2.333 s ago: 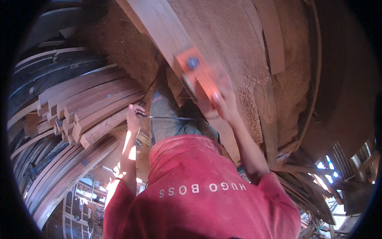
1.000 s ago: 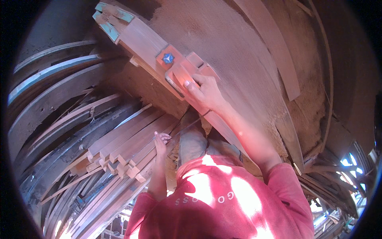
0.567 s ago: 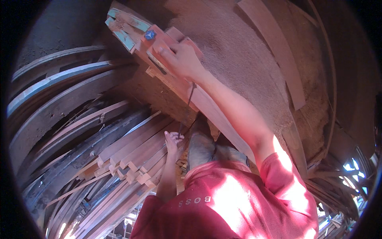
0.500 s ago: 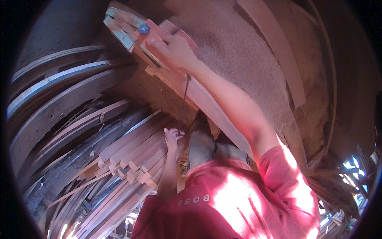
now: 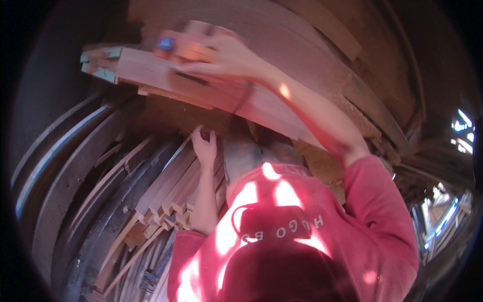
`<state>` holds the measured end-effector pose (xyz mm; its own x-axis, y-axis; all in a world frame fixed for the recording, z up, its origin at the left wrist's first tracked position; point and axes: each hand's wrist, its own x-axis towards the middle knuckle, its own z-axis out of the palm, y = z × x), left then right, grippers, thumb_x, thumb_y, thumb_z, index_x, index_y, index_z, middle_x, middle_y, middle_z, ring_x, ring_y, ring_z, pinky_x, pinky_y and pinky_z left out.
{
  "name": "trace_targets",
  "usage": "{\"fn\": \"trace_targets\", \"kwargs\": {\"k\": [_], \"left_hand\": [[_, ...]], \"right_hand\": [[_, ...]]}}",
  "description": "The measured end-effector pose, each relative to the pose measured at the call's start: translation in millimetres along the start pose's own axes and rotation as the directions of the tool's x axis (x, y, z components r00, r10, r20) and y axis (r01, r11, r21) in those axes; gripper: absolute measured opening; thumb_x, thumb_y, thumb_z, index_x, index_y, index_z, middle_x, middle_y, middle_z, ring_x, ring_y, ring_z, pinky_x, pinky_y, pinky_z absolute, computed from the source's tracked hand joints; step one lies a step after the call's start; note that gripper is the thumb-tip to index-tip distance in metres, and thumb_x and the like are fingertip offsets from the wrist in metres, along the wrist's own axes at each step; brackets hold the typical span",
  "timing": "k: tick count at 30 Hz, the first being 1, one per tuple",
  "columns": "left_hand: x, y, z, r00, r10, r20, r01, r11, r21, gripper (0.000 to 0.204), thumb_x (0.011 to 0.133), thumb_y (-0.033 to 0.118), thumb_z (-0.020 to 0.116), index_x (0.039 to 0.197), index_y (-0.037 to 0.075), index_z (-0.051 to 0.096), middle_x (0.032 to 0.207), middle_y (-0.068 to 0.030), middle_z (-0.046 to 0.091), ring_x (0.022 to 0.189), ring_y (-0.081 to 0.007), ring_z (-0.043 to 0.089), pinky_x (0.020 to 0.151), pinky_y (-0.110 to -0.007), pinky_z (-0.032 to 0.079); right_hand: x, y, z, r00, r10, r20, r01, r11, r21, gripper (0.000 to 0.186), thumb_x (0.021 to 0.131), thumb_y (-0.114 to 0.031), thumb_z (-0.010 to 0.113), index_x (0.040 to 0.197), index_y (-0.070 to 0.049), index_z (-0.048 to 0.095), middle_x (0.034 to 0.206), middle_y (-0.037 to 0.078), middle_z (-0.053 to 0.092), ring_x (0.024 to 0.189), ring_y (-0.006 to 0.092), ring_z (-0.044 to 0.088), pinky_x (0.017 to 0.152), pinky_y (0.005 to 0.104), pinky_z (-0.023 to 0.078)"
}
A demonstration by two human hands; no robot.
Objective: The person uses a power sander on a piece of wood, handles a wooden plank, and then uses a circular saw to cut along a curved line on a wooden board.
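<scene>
My right hand [image 5: 221,56] is wrapped round a red-orange power planer [image 5: 193,48] with a blue knob at its front; motion blurs both. The planer is over a long reddish wooden plank [image 5: 282,113] that slants from the far left toward my right side. A dark cord seems to hang behind the tool across the plank. At the plank's far left end sit wooden blocks with turquoise paint [image 5: 105,65]. My left hand [image 5: 205,147] hangs free near my legs, its fingers apart and slightly bent, holding nothing.
Stacked timber pieces [image 5: 173,194] lie low on my left, beside long curved-looking boards [image 5: 75,189]. Beyond the plank spreads a broad brownish surface [image 5: 282,35] with another board [image 5: 332,30] on it. Loose slats [image 5: 443,221] stand at the right.
My right hand and the planer have drawn back from the turquoise-painted end, baring a stretch of plank there. My left hand's fingers have spread. The whole view has turned somewhat.
</scene>
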<state>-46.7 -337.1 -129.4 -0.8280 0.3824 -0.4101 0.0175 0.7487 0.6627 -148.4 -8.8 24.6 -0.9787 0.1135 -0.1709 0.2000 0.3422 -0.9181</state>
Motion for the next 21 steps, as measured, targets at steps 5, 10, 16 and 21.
{"fn": "trace_targets", "kwargs": {"k": [5, 10, 16, 21], "left_hand": [[46, 112, -20, 0.753, 0.528, 0.392, -0.657, 0.622, 0.425, 0.092, 0.072, 0.03, 0.086, 0.152, 0.019, 0.041, 0.15, -0.0197, 0.043, 0.136, -0.041, 0.043, 0.114, -0.061, 0.032], [97, 147, 14, 0.255, 0.598, 0.76, -0.957, 0.045, 0.285, 0.108, 0.065, 0.034, 0.089, 0.157, 0.036, 0.031, 0.151, -0.0208, 0.038, 0.139, -0.0415, 0.039, 0.116, -0.067, 0.025], [104, 163, 17, 0.097, 0.548, 0.831, -0.976, -0.111, 0.187, 0.109, 0.06, 0.035, 0.091, 0.155, 0.037, 0.038, 0.141, -0.0207, 0.044, 0.129, -0.0426, 0.044, 0.109, -0.064, 0.033], [16, 238, 45, 0.048, 0.202, 0.978, -0.999, 0.017, 0.045, 0.114, 0.058, 0.041, 0.092, 0.157, 0.036, 0.036, 0.129, -0.0196, 0.051, 0.12, -0.0425, 0.049, 0.103, -0.055, 0.039]], "right_hand": [[-278, -20, -75, 0.704, 0.633, -0.323, -0.678, 0.734, -0.038, 0.04, 0.086, -0.037, 0.077, 0.11, -0.006, 0.073, 0.093, 0.007, 0.074, 0.085, 0.0172, 0.067, 0.079, 0.0329, 0.053], [-532, -36, -29, 0.284, 0.591, -0.755, -0.654, 0.696, 0.298, 0.03, 0.089, -0.027, 0.077, 0.1, 0.0, 0.07, 0.077, 0.006, 0.068, 0.06, 0.0139, 0.061, 0.055, 0.0318, 0.05], [-697, -53, 110, -0.386, 0.746, -0.543, -0.185, 0.514, 0.838, 0.025, 0.091, -0.022, 0.076, 0.099, 0.001, 0.068, 0.069, 0.003, 0.062, 0.049, 0.0072, 0.051, 0.043, 0.0269, 0.039], [-771, 39, 282, -0.56, 0.58, -0.592, -0.231, 0.577, 0.784, 0.018, 0.094, -0.019, 0.071, 0.089, -0.004, 0.063, 0.057, 0.001, 0.051, 0.041, 0.0125, 0.049, 0.037, 0.03, 0.039]]}}
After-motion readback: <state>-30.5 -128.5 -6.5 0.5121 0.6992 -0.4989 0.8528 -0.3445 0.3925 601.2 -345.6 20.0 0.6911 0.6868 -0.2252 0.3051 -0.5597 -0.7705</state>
